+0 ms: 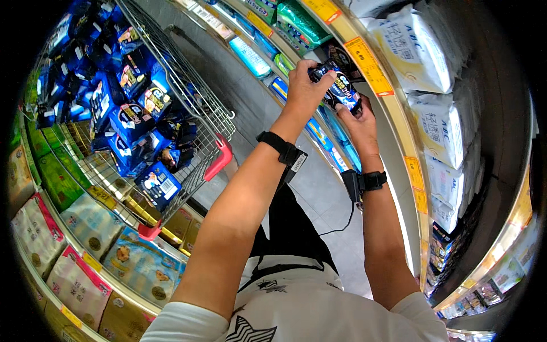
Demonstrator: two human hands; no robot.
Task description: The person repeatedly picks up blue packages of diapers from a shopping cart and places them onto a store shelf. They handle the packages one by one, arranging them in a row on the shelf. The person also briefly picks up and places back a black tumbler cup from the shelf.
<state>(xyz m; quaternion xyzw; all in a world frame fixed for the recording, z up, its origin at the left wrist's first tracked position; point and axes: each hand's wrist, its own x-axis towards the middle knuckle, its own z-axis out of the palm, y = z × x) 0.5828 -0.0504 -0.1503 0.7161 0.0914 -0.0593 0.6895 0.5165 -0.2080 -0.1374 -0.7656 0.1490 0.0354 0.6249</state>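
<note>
Both of my hands grip a dark blue and black soft pack of sanitary pads [343, 89] in front of the shelf. My left hand [302, 87] has the upper left end, its thumb across the front. At the lower right end, my right hand [360, 124] holds the pack with the thumb on its front face. Another dark pack [340, 57] is partly visible on the shelf just behind the held one. To the left stands a wire shopping cart [210, 112] heaped with many similar blue and black packs [131, 122].
Green packs [301, 26] sit on the shelf beyond my left hand. Orange price tags line the shelf edge [399, 109] at the right, beside stacked white packs [442, 124]. Behind the cart, a lower shelf holds tissue packs [139, 263]. Grey tiled floor [307, 205] shows between.
</note>
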